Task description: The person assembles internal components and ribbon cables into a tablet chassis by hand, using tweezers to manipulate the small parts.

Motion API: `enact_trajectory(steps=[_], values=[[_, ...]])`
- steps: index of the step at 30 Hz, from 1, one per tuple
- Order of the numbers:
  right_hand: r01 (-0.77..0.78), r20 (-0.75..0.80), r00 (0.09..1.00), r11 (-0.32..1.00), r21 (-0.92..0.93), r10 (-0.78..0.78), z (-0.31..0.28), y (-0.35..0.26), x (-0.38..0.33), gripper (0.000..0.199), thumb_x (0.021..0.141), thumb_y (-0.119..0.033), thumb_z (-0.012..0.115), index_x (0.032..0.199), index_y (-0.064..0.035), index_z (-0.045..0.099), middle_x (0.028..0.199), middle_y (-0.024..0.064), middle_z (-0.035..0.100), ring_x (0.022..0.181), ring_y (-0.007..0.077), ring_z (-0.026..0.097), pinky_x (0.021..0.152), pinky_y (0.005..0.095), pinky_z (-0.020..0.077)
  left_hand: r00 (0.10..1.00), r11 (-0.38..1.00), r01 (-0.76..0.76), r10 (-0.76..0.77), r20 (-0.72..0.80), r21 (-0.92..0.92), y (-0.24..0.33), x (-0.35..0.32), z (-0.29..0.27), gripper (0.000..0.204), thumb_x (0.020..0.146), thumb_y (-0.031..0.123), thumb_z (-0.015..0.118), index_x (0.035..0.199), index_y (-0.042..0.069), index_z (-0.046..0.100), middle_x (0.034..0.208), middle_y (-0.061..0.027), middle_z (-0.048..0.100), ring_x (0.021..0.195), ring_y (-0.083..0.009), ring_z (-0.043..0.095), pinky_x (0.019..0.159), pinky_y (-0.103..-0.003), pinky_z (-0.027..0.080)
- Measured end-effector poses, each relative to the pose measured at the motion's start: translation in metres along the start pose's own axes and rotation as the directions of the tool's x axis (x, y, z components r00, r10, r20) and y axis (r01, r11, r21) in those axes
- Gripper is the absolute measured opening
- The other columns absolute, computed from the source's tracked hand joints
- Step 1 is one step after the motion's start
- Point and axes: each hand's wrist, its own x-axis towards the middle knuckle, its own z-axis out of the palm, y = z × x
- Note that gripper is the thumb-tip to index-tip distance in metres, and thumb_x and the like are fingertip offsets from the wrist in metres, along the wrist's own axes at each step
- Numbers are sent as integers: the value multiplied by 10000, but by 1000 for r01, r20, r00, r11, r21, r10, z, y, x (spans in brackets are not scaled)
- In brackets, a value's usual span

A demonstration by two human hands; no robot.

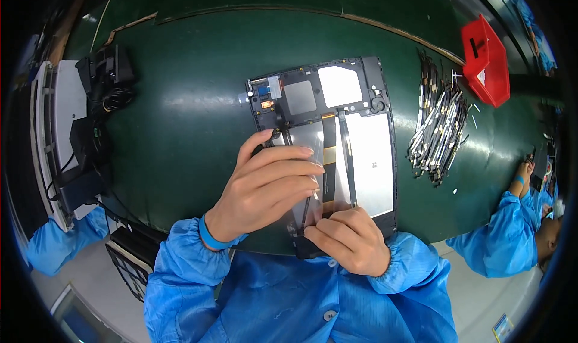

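A tablet housing [374, 168] with its inside facing up lies at the near edge of the green table in front of me. Metal plates, dark flat ribbon cables [329, 162] and a small circuit area at its far left corner show. My left hand [259, 183] is over its left half, fingers stretched and thumb apart, near the left cable. My right hand [352, 240] is closed in a pinch at the near part of the housing. A narrow, clear, shiny strip seems to run between both hands' fingertips; what the right fingers pinch is hidden.
On the right lies a pile of thin strip-like parts [438, 126], beside a red plastic bin [486, 63]. Black devices with cables [105, 81] stand at the left by a white panel. A co-worker's blue sleeve [503, 237] shows at the far right.
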Motion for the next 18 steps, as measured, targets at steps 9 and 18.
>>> enact_trajectory(steps=[9, 18], values=[[-16, -11, 1000, 1000, 5, 16, 2, -2, 0, 275, 676, -105, 657, 946, -60, 687, 983, 17, 569, 897, 174, 540, 708, 306, 463, 1000, 1000, 3, -3, -3, -22, -1, 0, 0, 107, 720, 109, 756, 810, 160, 731, 950, 31, 715, 1053, -155, 614, 1099, -420, 269], [-21, -11, 1000, 1000, 2, 21, 0, -2, 1, 261, 675, -113, 669, 930, -61, 682, 978, 14, 566, 886, 175, 537, 717, 307, 462, 1000, 1000, -5, 5, -8, -26, 0, 1, -1, 123, 710, 113, 762, 818, 163, 734, 963, 26, 711, 1058, -159, 611, 1077, -405, 296]])
